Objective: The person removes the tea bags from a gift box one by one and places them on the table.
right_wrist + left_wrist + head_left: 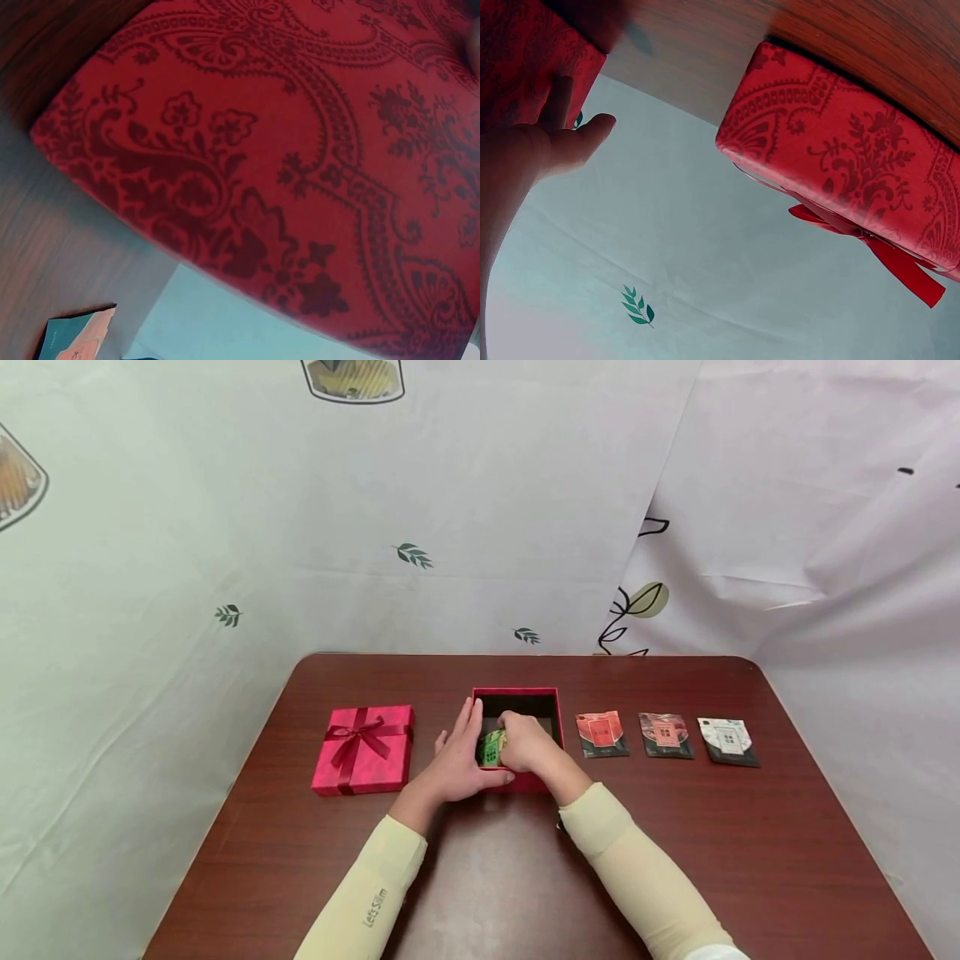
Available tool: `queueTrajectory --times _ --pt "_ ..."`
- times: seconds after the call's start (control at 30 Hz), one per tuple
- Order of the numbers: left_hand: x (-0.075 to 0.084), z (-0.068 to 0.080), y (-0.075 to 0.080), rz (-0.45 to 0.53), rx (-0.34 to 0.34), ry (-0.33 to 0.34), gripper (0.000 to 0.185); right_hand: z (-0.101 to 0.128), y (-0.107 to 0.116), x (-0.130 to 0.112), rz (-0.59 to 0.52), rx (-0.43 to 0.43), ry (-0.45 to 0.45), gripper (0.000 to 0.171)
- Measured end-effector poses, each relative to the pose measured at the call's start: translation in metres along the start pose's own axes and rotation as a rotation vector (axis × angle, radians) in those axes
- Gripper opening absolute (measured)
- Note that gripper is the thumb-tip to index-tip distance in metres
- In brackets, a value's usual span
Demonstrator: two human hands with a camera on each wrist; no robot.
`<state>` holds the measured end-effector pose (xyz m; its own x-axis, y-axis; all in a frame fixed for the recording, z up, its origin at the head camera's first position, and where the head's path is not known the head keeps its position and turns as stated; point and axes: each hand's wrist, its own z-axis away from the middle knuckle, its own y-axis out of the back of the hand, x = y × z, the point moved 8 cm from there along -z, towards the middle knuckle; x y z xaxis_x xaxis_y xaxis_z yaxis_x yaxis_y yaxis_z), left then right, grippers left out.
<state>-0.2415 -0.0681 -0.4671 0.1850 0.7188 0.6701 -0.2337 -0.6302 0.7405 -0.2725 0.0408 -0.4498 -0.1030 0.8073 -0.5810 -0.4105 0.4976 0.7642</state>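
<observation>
Left hand [459, 762]: straight fingers against the red box [534, 782], to steady it, I judge; | right hand [528, 745]: curled fingers gripping the green sachet [491, 749], inside the box at left; | advice: settle it flat; keep corners unbent

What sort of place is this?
Maybe an indoor filming corner: leaf-printed sheeting hangs behind a brown table, where three packets lie in a row beside an open red box.
</observation>
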Motion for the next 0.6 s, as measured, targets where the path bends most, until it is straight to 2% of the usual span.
queueTrajectory --times 0.43,0.6 --pt "0.0007 0.0008 0.0009 -0.001 -0.001 -0.013 0.128 -0.0013 0.0000 -0.0019 -0.016 0.005 0.023 0.060" --pt "0.0006 0.0005 -0.0005 -0.005 -0.013 -0.002 0.126 0.0004 0.0050 -0.0031 -0.038 0.007 0.040 0.055"
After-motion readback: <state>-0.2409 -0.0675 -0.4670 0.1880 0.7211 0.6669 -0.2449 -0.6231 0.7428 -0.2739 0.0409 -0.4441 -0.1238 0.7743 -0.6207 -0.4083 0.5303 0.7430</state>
